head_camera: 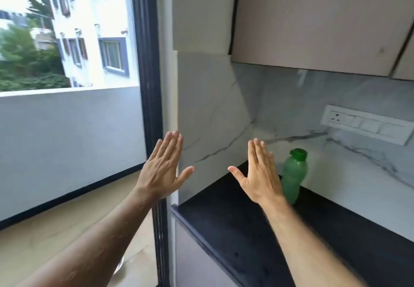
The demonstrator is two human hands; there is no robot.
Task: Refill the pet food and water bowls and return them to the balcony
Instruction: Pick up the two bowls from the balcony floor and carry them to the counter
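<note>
My left hand [164, 166] and my right hand [259, 172] are both raised in front of me, backs towards me, fingers straight and together, thumbs spread; neither holds anything. A green plastic water bottle [294, 175] with a green cap stands upright on the black countertop [246, 219], just right of and partly behind my right hand. A sliver of a pale rounded rim [118, 266], possibly a bowl, shows on the balcony floor behind my left forearm. No pet food is in view.
A black door frame [152, 107] separates the balcony on the left from the kitchen corner on the right. The balcony has a tan floor [44, 237] and a grey parapet wall [67, 141]. An upper cabinet [313, 22] hangs above the counter; a switch panel [365, 124] sits on the marble backsplash.
</note>
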